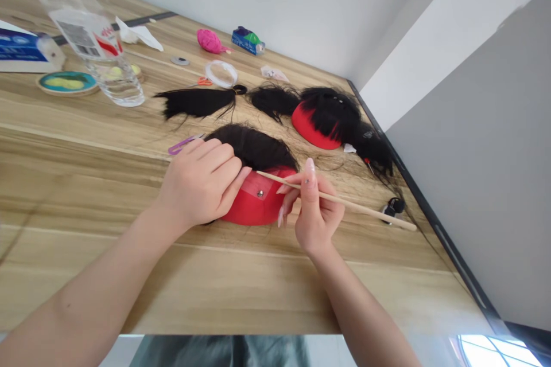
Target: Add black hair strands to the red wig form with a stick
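A small red cap [252, 206], partly covered by black hair [258, 146], lies on the wooden table in front of me. On its bare front sits a clear patch with a round metal stud [260, 193]. My left hand [204, 180] is closed over the cap's left side, thumb and fingers together at the hairline; what they pinch is hidden. With my right hand [316, 206] I grip a thin wooden chopstick [365, 208] at the cap's right side. Its narrow tip is at the hairline, close to my left thumb.
Beyond the cap are a second red cap with black hair [314, 129] and a tied black hair bundle [196, 103]. A water bottle [92, 40], pink yarn [209, 40], a tape ring [221, 73] and purple clip [178, 147] lie around. Right stands a black-lidded jar [392, 209].
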`<state>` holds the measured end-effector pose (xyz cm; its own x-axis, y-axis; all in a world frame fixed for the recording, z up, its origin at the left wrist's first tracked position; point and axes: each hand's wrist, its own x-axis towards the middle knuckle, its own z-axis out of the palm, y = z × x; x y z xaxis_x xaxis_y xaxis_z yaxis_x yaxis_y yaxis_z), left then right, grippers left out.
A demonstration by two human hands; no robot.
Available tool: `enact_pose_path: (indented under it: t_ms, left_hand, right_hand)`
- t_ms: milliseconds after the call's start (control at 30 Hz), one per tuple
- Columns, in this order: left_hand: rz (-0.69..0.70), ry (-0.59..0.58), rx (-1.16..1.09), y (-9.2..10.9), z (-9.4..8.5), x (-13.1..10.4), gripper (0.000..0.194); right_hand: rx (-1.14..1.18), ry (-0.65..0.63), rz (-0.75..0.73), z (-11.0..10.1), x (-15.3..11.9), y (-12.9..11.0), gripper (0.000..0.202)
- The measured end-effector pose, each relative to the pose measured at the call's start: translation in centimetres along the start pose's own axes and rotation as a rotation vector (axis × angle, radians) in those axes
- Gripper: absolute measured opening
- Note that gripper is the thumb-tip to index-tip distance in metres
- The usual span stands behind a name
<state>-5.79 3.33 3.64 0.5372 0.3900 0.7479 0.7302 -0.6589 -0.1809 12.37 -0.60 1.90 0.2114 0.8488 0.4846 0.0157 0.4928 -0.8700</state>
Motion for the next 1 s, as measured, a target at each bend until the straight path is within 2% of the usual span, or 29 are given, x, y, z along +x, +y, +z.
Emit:
enact_pose_path:
  t_ms: [100,267,567,800,1000]
  left_hand:
    - [0.067,-0.025,0.008,0.4,-0.3,0.2,0.025]
    - [0.033,-0.078,0.035,1.1,-0.6,0.5,0.025]
    - [0.023,-0.126,0.104,2.2,-0.6,0.8,0.019]
    - [-0.009,-0.179,0.188,3.3,-1.0,0.9,0.015]
    - [-0.008,-0.204,0.181,3.3,-1.1,0.7,0.014]
  right_hand:
    - [0.039,-0.018,0.048,0.0,0.1,-0.2,0.029]
    - [0.137,-0.03,0.15,0.2,0.5,-0.6,0.036]
    - [0.395,-0.046,0.323,0.0,1.3,0.4,0.036]
    - [0.401,-0.027,0.38,0.0,1.5,0.4,0.039]
    - [0.41,-0.017,0.424,0.0,1.5,0.3,0.038]
